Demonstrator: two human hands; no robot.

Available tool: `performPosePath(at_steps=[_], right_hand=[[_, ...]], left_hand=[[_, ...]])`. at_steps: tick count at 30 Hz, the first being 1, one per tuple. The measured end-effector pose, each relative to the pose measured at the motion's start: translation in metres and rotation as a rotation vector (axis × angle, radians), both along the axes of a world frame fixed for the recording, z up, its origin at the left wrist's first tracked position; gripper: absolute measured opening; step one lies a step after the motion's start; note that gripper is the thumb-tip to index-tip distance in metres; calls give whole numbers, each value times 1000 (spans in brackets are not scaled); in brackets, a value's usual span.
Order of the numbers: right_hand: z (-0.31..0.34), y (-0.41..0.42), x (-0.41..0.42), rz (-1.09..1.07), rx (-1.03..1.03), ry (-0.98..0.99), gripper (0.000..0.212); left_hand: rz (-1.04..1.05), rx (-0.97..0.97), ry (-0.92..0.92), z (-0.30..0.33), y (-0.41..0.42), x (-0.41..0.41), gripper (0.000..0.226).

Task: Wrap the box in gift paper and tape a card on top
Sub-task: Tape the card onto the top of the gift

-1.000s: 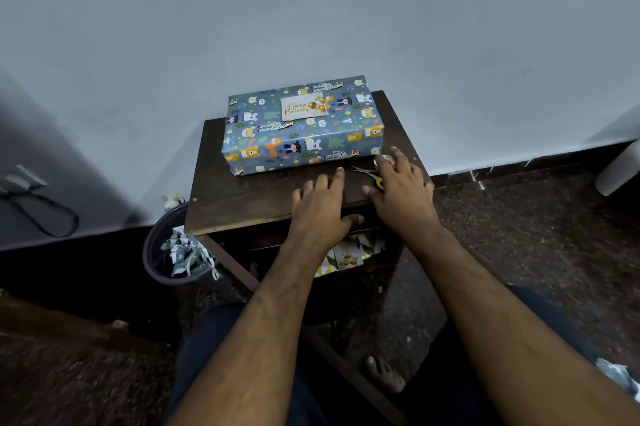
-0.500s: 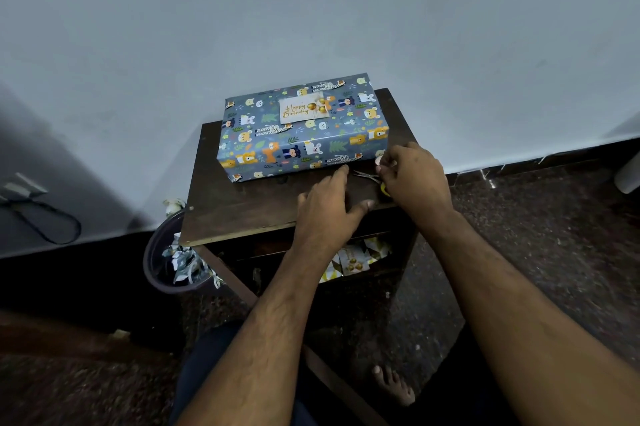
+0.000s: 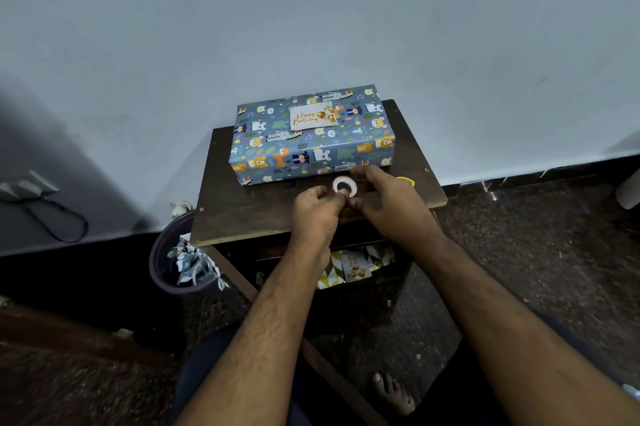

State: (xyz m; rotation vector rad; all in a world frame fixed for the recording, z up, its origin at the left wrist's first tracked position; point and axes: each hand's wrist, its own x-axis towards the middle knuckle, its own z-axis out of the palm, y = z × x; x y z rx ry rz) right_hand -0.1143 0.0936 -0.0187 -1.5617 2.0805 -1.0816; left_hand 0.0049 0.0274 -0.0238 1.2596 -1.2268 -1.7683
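Both hands (image 3: pixel 349 203) pinch tape roll (image 3: pixel 344 186), prob. just off box (image 3: pixel 311 138) front edge.

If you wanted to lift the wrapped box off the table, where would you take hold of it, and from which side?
I would grip the wrapped box by its two short ends, one hand from each side. It lies flat with its long edge facing the person, and both ends look clear. That probably keeps fingers off the card on top. Both hands are busy with the tape roll now.

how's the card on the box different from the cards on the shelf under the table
The birthday card lies flat, alone, on the wrapped box; the shelf cards sit bunched in the dark shelf, half hidden by the left hand's forearm. Some shelf cards show gold and white triangles. Both show gold balloons on white.
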Motion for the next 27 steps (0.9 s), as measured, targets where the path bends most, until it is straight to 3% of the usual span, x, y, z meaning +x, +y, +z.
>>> performPosePath(at_steps=[2,4,6,9,15,18,22,27], right_hand=[[-3,-2,-8,-90,28,133,43],[-8,-5,-20,-194,171,350,45],[-13,-8,-29,-253,341,409,48],[-17,-12,-37,-261,436,376,50],[-14,-13,-45,-287,452,172,60],[-14,-9,-37,-275,456,148,39],[-15,3,-27,-347,278,64,23],[-10,25,-6,-380,24,-333,18]], left_hand=[[-1,-2,-23,-2,-3,2,57],[-11,-15,-39,-4,-4,3,65],[-15,-53,-74,-7,-5,4,59],[-32,-119,-143,-8,-7,2,44],[-98,-259,-306,-14,-6,-3,31],[-149,-300,-339,-17,-5,-4,27],[-198,-319,-358,-21,3,-2,21],[-120,-211,-217,-26,24,3,15]])
